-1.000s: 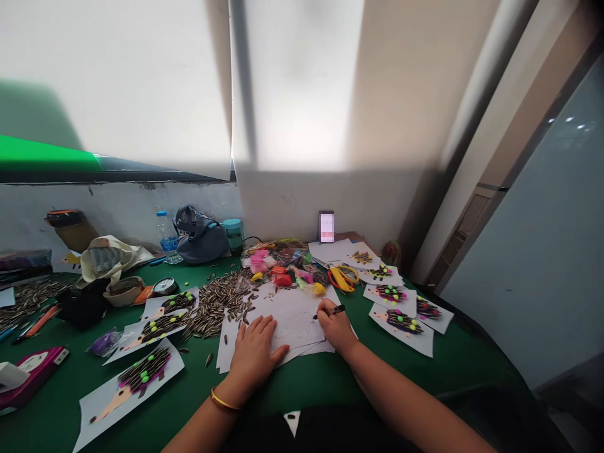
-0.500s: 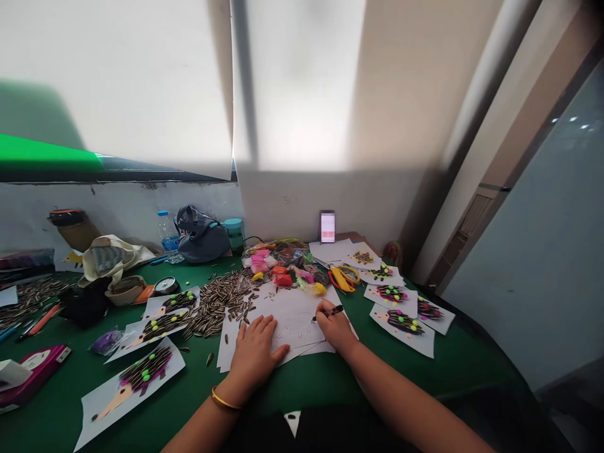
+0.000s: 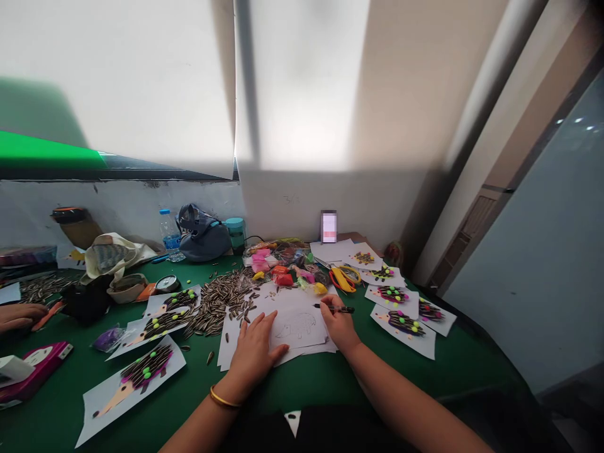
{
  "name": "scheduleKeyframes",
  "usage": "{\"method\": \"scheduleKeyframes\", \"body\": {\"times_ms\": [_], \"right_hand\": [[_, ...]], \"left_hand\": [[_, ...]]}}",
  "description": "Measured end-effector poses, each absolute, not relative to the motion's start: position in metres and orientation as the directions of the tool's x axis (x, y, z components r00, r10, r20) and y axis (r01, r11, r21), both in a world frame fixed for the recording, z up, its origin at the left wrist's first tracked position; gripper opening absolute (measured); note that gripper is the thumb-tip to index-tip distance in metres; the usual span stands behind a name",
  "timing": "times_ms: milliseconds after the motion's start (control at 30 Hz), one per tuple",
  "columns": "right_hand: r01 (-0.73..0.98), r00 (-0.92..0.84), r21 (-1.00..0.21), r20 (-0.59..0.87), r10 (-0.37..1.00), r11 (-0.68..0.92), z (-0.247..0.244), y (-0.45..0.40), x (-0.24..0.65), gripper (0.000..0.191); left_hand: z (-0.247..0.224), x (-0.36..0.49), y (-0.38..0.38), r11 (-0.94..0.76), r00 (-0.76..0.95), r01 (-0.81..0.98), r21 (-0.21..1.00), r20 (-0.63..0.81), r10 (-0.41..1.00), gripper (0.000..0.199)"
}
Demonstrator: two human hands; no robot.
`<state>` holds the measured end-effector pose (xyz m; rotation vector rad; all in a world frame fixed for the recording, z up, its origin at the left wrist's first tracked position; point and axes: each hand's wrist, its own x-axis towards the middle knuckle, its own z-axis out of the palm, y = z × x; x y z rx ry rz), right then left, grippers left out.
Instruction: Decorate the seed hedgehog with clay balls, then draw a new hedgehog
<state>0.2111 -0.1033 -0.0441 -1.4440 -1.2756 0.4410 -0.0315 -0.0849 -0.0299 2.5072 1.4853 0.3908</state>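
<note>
While a co-worker's hand rests at the far left of the green table | sunflower seeds heap just beyond the paper sheet, which bears a hedgehog outline mid-table | left hand spread flat, pressing on the sheet | right hand pinching a black marker, tip over the sheet

Sunflower seeds lie heaped beside hedgehog collages.
</note>
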Motion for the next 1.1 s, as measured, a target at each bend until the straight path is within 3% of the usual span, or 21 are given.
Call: {"method": "scheduleKeyframes", "body": {"times_ms": [300,500,667,867,1100], "right_hand": [[0.519,0.335,-0.81,0.486,0.807,0.273,-0.035,-0.11,0.216,0.027],[0.806,0.047,-0.527,0.511,0.858,0.27,-0.036,-0.123,0.238,0.034],[0.914,0.059,-0.386,0.425,0.903,0.122,-0.043,-0.129,0.257,0.041],[0.938,0.13,-0.346,0.352,0.927,0.0,-0.057,-0.122,0.26,0.05],[0.907,0.161,-0.42,0.397,0.904,0.023,-0.047,-0.127,0.258,0.046]], "left_hand": [[-0.028,-0.033,-0.084,-0.437,0.414,0.851,0.292,0.139,0.899,0.068],[-0.028,-0.033,-0.086,-0.446,0.425,0.847,0.291,0.135,0.895,0.07],[-0.027,-0.033,-0.088,-0.443,0.426,0.843,0.306,0.123,0.896,0.068],[-0.025,-0.033,-0.089,-0.443,0.428,0.841,0.311,0.119,0.896,0.07],[-0.021,-0.037,-0.089,-0.492,0.492,0.802,0.34,0.092,0.866,0.096]]}}
